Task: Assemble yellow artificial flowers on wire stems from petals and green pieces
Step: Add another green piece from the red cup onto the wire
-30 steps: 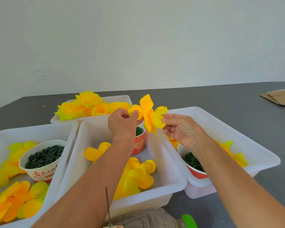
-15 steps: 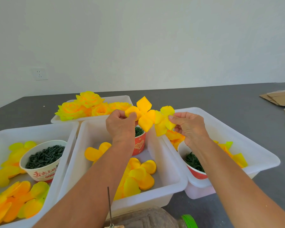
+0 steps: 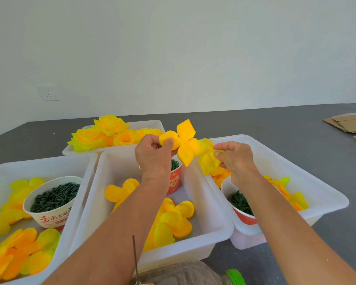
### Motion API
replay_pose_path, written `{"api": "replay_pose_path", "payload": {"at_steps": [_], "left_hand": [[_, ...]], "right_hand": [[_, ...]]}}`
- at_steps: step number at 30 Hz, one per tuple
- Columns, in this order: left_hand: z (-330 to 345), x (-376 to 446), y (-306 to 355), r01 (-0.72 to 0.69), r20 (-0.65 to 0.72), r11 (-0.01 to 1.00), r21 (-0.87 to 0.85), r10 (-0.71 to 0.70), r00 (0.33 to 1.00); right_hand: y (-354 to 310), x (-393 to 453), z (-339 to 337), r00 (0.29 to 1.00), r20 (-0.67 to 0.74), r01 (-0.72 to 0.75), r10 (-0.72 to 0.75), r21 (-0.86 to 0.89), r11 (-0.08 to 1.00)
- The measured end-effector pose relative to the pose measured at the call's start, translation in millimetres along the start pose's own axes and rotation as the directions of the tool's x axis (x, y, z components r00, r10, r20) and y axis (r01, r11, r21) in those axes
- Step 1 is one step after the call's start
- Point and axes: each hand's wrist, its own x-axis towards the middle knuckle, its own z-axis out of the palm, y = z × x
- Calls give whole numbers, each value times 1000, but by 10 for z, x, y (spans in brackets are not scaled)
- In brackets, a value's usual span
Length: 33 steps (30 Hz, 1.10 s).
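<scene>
My left hand [image 3: 153, 156] pinches one lobe of a yellow-orange four-lobed petal piece [image 3: 184, 142], held up above the middle white bin [image 3: 103, 182]. My right hand [image 3: 233, 159] pinches a second, paler yellow petal piece [image 3: 209, 161] just to its right, the two pieces touching. Loose yellow petals [image 3: 169, 221] lie in the middle bin. A thin wire stem [image 3: 135, 256] stands upright at the bottom centre. Finished yellow flowers [image 3: 105, 133] fill the far bin.
A left bin [image 3: 0, 171] holds petals and a paper bowl of dark green pieces [image 3: 55, 196]. Red cups of green pieces sit in the middle bin [image 3: 176, 175] and right bin [image 3: 242, 204]. Flattened cardboard [image 3: 349, 122] lies far right. A green-capped bottle [image 3: 233, 277] is near me.
The petal piece in my left hand has turned flat toward me. My right hand has drawn its petal piece a little right and down, spreading the two apart.
</scene>
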Motion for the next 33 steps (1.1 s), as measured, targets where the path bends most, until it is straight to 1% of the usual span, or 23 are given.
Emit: {"api": "replay_pose_path", "payload": {"at_steps": [4,6,7,9,11,13,15,19,21,23,26,27,30,31,33], "left_hand": [[21,-28,-11,-23,39,999,43,21,999],[25,-38,-5,-38,50,997,74,34,998],[23,-33,-2,-36,49,995,94,31,998],[8,-9,-4,-16,32,988,157,11,999],[-9,0,2,-16,7,981,192,15,1000],[-19,0,4,-59,3,973,221,60,998],[-31,1,6,-78,18,961,264,76,997],[-64,41,2,-24,-41,959,281,37,998],[-49,24,2,-32,-56,955,295,50,997],[-48,14,25,-42,-77,951,306,69,995],[-113,87,27,4,-165,953,304,49,985],[-124,82,22,-8,-164,948,320,64,984],[-65,-43,41,-109,-71,925,363,144,987],[-41,-67,42,-123,-58,926,358,153,986],[-33,-49,35,-101,-62,934,342,130,990]], "right_hand": [[-5,13,6,988,-115,90,-108,-148,985],[0,10,10,982,-129,116,-138,-169,979],[-1,6,8,984,-111,118,-136,-154,981],[-14,-16,1,997,-17,78,-78,-30,997],[-55,-79,-8,989,147,-25,7,121,992],[-70,-109,-14,962,271,-78,34,153,985],[-64,-108,-24,956,292,-73,29,142,987],[-27,-54,-35,992,124,-3,-5,66,998],[-8,-35,-8,997,67,44,-47,50,998],[4,-4,-17,994,-23,103,-103,-26,994],[11,63,-111,963,-203,142,-175,-170,975],[15,69,-120,958,-216,148,-188,-189,971],[24,34,-51,957,-166,197,-237,-227,954],[20,22,-30,957,-164,201,-241,-226,953],[15,21,-25,958,-171,191,-230,-220,957]]}}
